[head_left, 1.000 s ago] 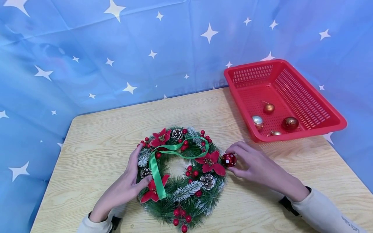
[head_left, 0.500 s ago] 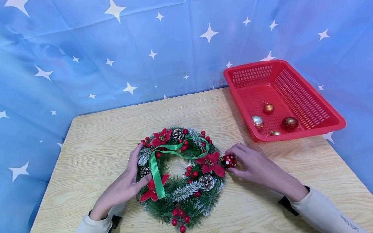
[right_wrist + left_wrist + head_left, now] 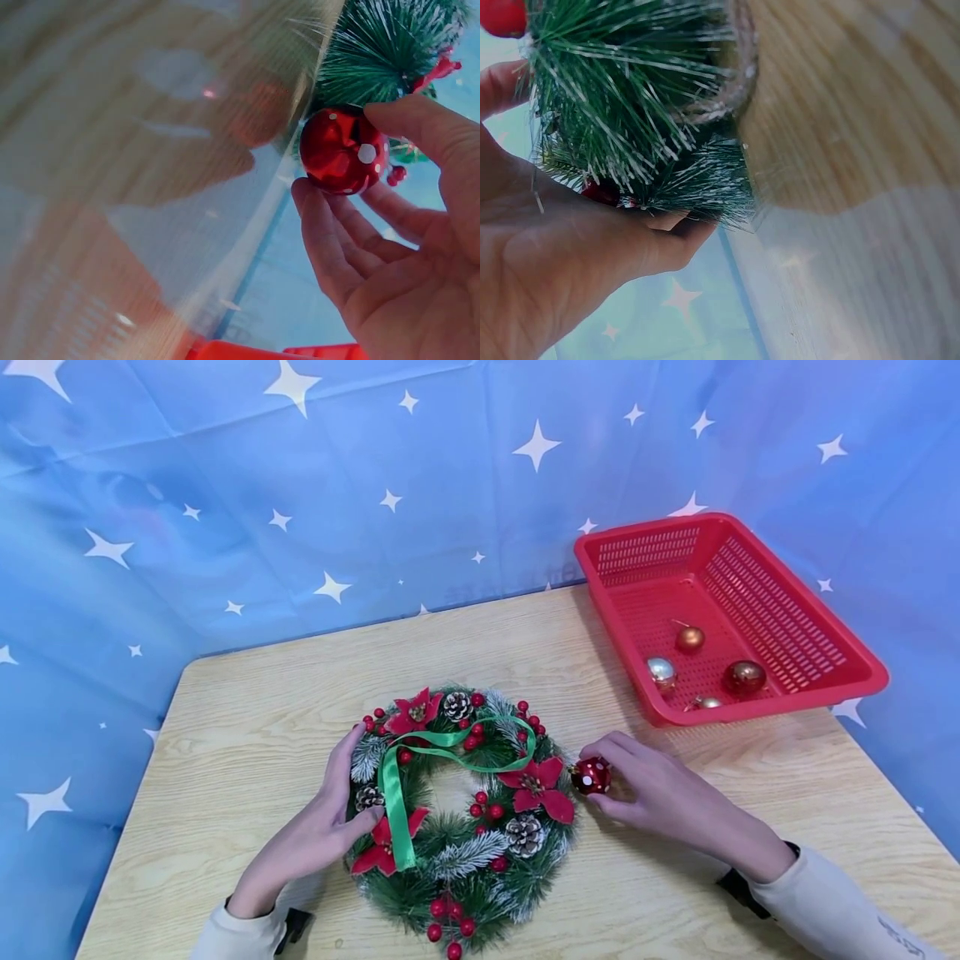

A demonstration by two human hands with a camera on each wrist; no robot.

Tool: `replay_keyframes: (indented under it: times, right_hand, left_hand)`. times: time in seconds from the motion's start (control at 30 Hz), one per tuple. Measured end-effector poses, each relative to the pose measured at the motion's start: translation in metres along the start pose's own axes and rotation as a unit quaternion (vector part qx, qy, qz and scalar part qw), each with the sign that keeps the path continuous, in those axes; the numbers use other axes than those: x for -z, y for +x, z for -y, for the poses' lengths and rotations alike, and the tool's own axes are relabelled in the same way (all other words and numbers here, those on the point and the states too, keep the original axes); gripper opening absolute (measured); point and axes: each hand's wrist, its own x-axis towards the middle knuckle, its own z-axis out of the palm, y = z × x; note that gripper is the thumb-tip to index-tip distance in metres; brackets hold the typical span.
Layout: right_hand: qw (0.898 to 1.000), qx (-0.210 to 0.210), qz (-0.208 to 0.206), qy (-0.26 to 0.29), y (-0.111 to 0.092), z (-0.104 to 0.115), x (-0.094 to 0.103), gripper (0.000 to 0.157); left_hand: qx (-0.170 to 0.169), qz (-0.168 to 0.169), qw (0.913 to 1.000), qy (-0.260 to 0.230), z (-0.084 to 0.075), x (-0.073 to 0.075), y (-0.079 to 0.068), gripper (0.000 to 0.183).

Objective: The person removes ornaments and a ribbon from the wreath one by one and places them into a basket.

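A green Christmas wreath [image 3: 480, 885] with red flowers, red berries, pinecones and frosted sprigs lies on the table. My left hand [image 3: 322, 827] grips its left side, thumb on top near a red flower [image 3: 382, 852] and fingers along the outer edge. In the left wrist view, the wreath's needles [image 3: 622, 97] fill the space between thumb and fingers. A loose green ribbon [image 3: 397, 810] curves across the top. At the wreath's right edge, my right hand [image 3: 652, 785] pinches a shiny red bauble [image 3: 337, 154] with white dots between thumb and fingertips. The bauble's cap end faces the wreath.
Behind my right hand stands a red plastic basket [image 3: 795, 610] with slotted sides. Inside it are several baubles, including a small copper one [image 3: 690, 638], a silver one [image 3: 662, 672] and a brown one [image 3: 745, 677]. A blue star-printed cloth [image 3: 420, 460] hangs behind the wooden table [image 3: 285, 693].
The wreath has turned slightly clockwise, its lower part shifting left together with my left hand. My right hand and the bauble have moved only a little toward me.
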Motion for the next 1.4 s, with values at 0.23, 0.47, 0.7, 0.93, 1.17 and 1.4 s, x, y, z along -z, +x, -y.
replay_keyframes:
  times: [0.23,0.47,0.7,0.93,1.17,1.4]
  right_hand:
    - [1.000,-0.001,-0.012,-0.001,-0.004,0.001,0.005,0.050]
    - [0.999,-0.008,-0.031,0.012,-0.007,0.002,0.012,0.054]
    - [0.999,-0.001,-0.050,0.019,-0.006,0.002,0.016,0.055]
    - [0.997,0.002,-0.070,0.021,-0.005,0.002,0.020,0.052]
    - [0.995,0.000,-0.096,0.022,-0.004,0.004,0.026,0.054]
    - [0.994,-0.006,-0.103,0.027,-0.005,0.004,0.029,0.055]
  left_hand:
    - [0.001,-0.003,1.0000,-0.006,-0.002,0.000,0.001,0.111]
    - [0.013,-0.006,0.9999,-0.008,-0.003,-0.001,0.000,0.111]
    - [0.005,-0.005,1.0000,-0.004,-0.001,0.001,0.001,0.112]
    - [-0.003,0.005,1.0000,-0.003,0.001,0.003,0.002,0.112]
    - [-0.006,0.013,0.9998,-0.012,0.002,0.006,0.004,0.111]
    - [0.002,0.019,0.9997,-0.015,0.002,0.007,0.005,0.108]
